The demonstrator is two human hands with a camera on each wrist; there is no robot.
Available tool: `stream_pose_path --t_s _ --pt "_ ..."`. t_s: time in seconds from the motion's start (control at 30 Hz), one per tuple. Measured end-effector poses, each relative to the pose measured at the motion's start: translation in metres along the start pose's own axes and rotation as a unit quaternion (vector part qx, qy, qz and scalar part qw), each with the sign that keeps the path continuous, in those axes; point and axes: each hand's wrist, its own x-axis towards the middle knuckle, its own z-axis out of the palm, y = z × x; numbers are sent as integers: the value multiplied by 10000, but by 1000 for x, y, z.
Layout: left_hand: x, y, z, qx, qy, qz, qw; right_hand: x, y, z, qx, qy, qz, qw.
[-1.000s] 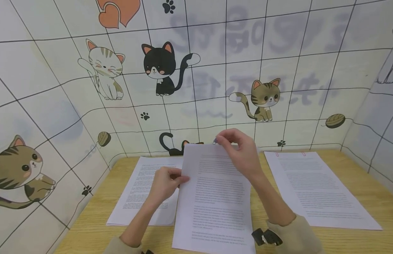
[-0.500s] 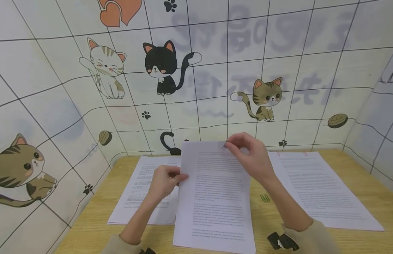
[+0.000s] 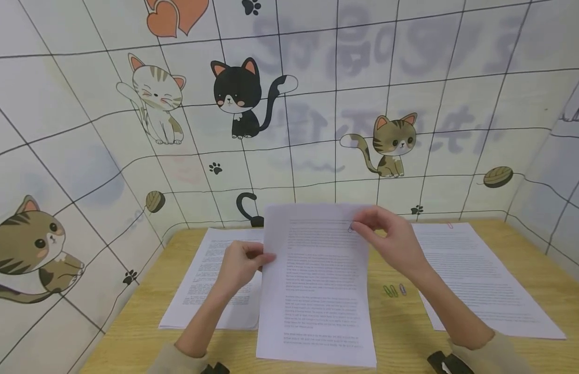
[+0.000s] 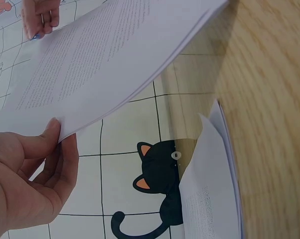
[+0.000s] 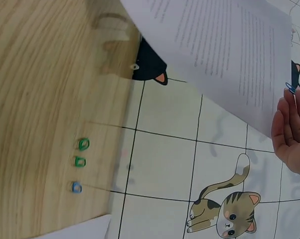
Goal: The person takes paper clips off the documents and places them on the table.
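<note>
Head view shows the paper stack (image 3: 317,291) tilted up over the surface (image 3: 397,332), between the two hands; it looks light and limp, likely to bow and let its smooth sheets slide apart, so a pinch at the side edge should suit it. The left hand (image 3: 242,262) grips its left edge, thumb in front, while the right hand (image 3: 387,234), at the upper right edge, pinches a small blue paper clip (image 5: 290,88) at its fingertips. That clip is probably springy and easily dropped, best taken by one end; whether it bites the paper I cannot tell.
</note>
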Motion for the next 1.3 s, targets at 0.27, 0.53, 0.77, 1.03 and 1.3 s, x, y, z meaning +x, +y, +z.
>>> stream_pose_path --t_s 0.27,0.53,0.77,1.03,1.3 --pt "1 2 -2 -131 13 -53 9999 -10 14 -15 -410 -248 134 9988" --pt "1 0 -2 -289 56 -133 9995 -19 28 -26 -385 -708 171 9966" --pt "2 -1 -2 -255 60 -133 9996 -28 36 -37 -597 -1159 374 9908" --pt "2 -1 -2 -246 72 -175 9995 -41 56 -42 -225 -2004 831 9759" --pt "2 -1 -1 -288 44 -208 9994 -53 72 -41 -213 -2596 1001 9603"
